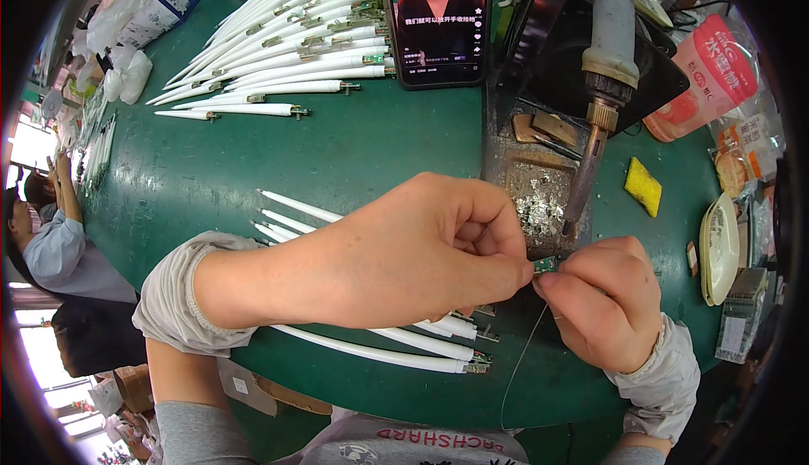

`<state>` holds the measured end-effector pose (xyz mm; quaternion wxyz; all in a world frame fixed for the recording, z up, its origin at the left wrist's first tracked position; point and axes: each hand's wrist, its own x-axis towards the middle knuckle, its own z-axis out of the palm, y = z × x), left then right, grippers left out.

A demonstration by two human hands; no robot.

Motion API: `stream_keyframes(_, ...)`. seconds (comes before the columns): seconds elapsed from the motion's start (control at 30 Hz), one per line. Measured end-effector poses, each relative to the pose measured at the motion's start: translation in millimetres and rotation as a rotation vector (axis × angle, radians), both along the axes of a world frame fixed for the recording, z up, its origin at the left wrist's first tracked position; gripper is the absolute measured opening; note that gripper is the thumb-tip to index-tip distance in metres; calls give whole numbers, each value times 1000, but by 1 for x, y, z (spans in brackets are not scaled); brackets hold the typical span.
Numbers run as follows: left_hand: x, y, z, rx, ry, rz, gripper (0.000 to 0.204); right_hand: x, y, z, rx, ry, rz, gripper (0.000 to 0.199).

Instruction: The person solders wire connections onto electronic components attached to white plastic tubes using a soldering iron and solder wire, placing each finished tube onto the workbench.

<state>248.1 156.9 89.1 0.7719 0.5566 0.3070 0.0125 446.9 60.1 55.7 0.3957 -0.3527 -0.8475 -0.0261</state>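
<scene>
My left hand (pixel 421 246) pinches a small green circuit board (pixel 546 264) between thumb and forefinger, just below the tip of a mounted soldering iron (pixel 581 183). My right hand (pixel 611 301) is closed beside it, fingertips at the board's other end. A thin silvery wire (pixel 524 355) hangs in a curve from the right fingers toward the table's near edge. Under and beside my left forearm lie several white pen-like sticks (pixel 379 355) with small circuit boards at their ends. Part of them is hidden by my hand and arm.
A large fan of white sticks (pixel 312 40) covers the far left of the green table (pixel 388 141). A phone (pixel 438 23) stands behind. Under the iron is a solder-splashed tray (pixel 514 174). A yellow sponge (pixel 643 187), pink pouch (pixel 704 77) and pale dish (pixel 718 250) lie right. Another person (pixel 63 246) sits left.
</scene>
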Motion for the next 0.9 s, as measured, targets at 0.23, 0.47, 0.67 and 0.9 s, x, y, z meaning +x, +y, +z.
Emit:
stream_keyframes(0.23,-2,-3,-9,118,-63,-12,8,-4,2,-6,47,-22,-70,36)
stream_keyframes(0.47,-3,-6,3,388,25,-69,12,-13,0,-1,-137,91,-148,30)
stream_keyframes(0.67,-3,-10,-7,572,-85,-27,10,-19,-4,9,-376,195,-209,20)
stream_keyframes(0.9,-3,-11,-6,485,-63,27,9,0,-3,23,-834,370,-112,16)
